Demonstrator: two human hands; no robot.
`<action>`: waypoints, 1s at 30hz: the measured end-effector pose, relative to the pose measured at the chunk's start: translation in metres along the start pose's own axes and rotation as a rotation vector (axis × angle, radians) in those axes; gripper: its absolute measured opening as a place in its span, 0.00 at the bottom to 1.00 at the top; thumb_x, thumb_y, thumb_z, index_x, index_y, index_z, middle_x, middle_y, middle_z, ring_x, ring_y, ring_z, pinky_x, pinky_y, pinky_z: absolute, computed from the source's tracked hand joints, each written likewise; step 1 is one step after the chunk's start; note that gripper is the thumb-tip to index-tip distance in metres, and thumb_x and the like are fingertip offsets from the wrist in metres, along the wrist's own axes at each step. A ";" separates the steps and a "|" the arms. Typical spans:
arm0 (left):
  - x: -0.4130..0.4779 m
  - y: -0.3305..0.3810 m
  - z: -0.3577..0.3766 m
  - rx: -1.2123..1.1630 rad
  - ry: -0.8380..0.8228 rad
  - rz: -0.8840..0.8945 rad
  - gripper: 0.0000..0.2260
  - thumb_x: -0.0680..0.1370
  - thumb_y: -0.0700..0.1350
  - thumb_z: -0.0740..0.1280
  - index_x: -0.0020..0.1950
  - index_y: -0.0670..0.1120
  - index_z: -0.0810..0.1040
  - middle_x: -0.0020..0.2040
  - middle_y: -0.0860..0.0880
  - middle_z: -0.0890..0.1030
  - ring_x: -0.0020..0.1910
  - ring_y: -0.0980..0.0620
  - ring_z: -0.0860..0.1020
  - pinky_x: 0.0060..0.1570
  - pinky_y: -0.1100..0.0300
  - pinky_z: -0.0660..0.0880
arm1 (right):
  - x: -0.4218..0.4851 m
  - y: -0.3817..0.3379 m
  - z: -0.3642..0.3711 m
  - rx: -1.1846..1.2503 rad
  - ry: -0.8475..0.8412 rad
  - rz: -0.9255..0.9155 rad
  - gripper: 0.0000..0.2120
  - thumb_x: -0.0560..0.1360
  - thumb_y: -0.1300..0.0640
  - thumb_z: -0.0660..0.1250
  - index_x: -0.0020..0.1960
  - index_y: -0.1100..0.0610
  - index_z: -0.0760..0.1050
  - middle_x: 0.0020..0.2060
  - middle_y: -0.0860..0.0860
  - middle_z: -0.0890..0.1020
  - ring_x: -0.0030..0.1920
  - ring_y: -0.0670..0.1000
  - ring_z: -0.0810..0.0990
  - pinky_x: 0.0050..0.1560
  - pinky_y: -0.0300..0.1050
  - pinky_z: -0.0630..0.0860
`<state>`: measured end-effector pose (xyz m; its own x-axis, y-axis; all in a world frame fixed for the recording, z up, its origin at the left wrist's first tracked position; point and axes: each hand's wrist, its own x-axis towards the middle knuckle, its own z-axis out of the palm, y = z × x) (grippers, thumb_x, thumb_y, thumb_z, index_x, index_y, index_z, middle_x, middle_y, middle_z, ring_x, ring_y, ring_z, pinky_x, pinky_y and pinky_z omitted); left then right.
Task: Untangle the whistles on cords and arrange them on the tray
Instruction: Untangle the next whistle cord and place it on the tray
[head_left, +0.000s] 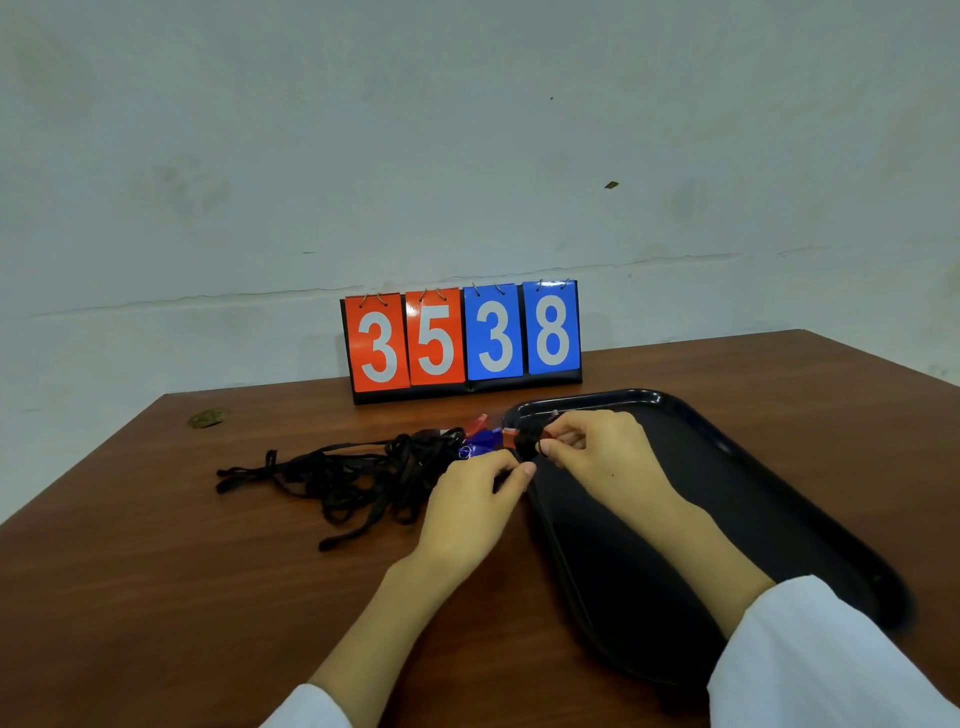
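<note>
My right fingers (566, 435) and left fingers (511, 464) both pinch the black knot (527, 442) of cord beside a red whistle (509, 437), over the left rim of the tray (649, 397); the other whistles (480, 439) and tangled cords (353, 478) lie on the table (156, 571) just left of the tray. I'd tease one loop loose slowly rather than tug, lifting it clear of that rim; the tray's bare floor leaves room to lay it out

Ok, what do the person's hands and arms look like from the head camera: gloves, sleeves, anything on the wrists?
No gloves: the left hand and right hand are bare, with no ring, watch or band showing. Both forearms are bare too. The left sleeve and right sleeve are plain white cloth with no markings, ending well short of the wrists.
</note>
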<state>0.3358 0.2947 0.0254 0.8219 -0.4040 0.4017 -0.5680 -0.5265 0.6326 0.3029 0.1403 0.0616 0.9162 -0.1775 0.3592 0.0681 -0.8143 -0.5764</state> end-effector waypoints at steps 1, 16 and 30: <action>0.000 0.001 -0.002 0.017 0.007 0.024 0.11 0.78 0.53 0.63 0.40 0.50 0.78 0.35 0.51 0.80 0.36 0.55 0.77 0.42 0.54 0.75 | 0.000 -0.001 -0.001 -0.024 -0.009 -0.016 0.09 0.74 0.54 0.68 0.53 0.53 0.79 0.43 0.47 0.83 0.44 0.43 0.79 0.53 0.40 0.76; 0.003 0.008 -0.021 -0.315 0.211 -0.126 0.02 0.73 0.44 0.71 0.44 0.47 0.82 0.33 0.49 0.81 0.30 0.56 0.79 0.31 0.67 0.75 | -0.005 -0.004 0.008 -0.150 -0.139 -0.324 0.12 0.73 0.52 0.68 0.56 0.52 0.80 0.47 0.48 0.84 0.46 0.43 0.80 0.51 0.37 0.75; 0.006 0.007 -0.035 -0.545 0.062 -0.321 0.02 0.72 0.42 0.72 0.42 0.48 0.85 0.39 0.51 0.84 0.39 0.60 0.80 0.37 0.70 0.73 | -0.007 -0.007 0.012 -0.055 -0.147 -0.376 0.13 0.72 0.56 0.70 0.56 0.54 0.80 0.49 0.50 0.84 0.47 0.44 0.80 0.53 0.36 0.75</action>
<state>0.3381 0.3146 0.0557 0.9579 -0.2360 0.1633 -0.2023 -0.1516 0.9675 0.3005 0.1537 0.0547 0.8784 0.2164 0.4261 0.3919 -0.8365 -0.3830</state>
